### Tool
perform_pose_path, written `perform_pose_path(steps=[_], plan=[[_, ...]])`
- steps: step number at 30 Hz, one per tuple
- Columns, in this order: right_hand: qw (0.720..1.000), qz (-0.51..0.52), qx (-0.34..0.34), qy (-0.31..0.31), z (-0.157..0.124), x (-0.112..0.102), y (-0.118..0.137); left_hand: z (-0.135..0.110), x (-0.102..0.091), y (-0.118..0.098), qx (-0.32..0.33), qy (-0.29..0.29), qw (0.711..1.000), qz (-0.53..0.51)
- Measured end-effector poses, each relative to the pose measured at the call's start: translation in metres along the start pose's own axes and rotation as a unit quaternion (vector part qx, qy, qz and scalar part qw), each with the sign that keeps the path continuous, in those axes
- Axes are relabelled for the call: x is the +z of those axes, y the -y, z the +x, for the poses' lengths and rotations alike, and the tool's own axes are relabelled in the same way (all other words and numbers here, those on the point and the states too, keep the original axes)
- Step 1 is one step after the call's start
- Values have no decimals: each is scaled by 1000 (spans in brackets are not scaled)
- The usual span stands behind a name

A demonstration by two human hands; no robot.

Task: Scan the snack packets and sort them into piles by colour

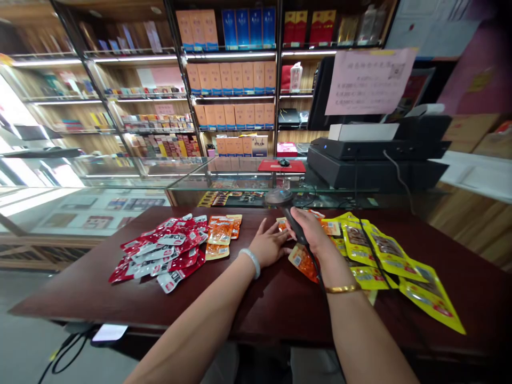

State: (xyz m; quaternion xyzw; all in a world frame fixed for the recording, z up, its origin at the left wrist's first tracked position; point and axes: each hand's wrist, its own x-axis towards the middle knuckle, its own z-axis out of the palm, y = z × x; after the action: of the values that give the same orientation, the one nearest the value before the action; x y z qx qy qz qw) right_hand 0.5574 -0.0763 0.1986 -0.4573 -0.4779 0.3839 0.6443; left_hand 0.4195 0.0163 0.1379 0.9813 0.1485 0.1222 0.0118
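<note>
My right hand (313,230) grips the dark handle of a barcode scanner (295,221), its head tilted over the table's far edge and its cable hanging down along my forearm. Fingers spread, my left hand (269,244) reaches toward orange snack packets (304,262) that lie partly under the scanner and my right hand. Whether its fingertips touch a packet I cannot tell. Left of it are a few more orange packets (220,230), beside a heap of red and white packets (170,248). Yellow snack bags (386,250) lie spread to the right.
The dark red wooden table (240,314) meets a glass display counter (188,184). A cash drawer (376,168) with a monitor (320,96) stands at the back right. A mouse (284,162) rests on a red mat (266,166). Black cable crosses the yellow bags.
</note>
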Motion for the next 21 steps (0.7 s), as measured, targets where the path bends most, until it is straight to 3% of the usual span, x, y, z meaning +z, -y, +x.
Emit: perform_pose_path(steps=[5, 9, 14, 18, 21], plan=[[1000, 14, 1, 9, 2, -1, -5, -4, -6, -2, -16, -18, 999, 30], [1000, 20, 2, 8, 4, -2, -8, 2, 1, -7, -15, -50, 996, 67], [1000, 21, 7, 21, 5, -1, -11, 9, 9, -6, 38, 9, 998, 40], [1000, 3, 21, 7, 5, 0, -9, 5, -4, -5, 20, -3, 1000, 14], [999, 0, 37, -2, 5, 1, -9, -4, -23, 4, -39, 8, 999, -26]])
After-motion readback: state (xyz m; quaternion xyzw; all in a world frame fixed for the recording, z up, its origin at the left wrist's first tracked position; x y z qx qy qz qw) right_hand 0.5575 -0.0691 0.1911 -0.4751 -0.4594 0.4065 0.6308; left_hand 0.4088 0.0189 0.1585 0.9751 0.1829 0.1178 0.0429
